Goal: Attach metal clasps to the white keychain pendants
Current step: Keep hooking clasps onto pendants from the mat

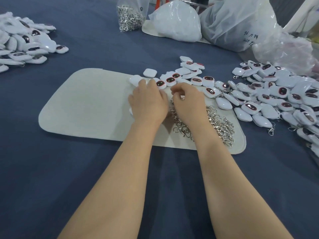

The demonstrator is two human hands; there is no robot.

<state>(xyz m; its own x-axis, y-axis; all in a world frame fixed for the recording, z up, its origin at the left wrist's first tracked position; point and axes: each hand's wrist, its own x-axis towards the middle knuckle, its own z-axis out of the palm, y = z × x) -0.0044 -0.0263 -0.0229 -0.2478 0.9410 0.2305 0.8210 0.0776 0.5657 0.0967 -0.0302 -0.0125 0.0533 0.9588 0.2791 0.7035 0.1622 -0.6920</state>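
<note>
Your right hand (188, 100) has its fingertips curled in and pinching a small metal clasp (182, 98), lifted just off the heap of clasps (215, 123) beside your wrist. Your left hand (148, 100) lies palm-down with its fingers bent onto the white pendants (189, 78) at the far edge of the felt mat (82, 104). A sliver of white shows under the palm, but you cannot tell from here whether that hand grips a pendant or only steadies one.

The layout looks made for short reaches. Clasps sit under the right hand, loose pendants in a row just ahead of both, and the mat likely stops small parts from sliding on the blue cloth (86, 187).

By count there are two hands, one mat, and two stocks of clasps, the heap and a clear bag of clasps (128, 16) at the back. Pendants lie in three groups: the row, a right pile (284, 100) where several already carry clasps, and a left pile (22, 42). Each holds too many to count singly. At least three plastic bags (177, 21) stand behind.
</note>
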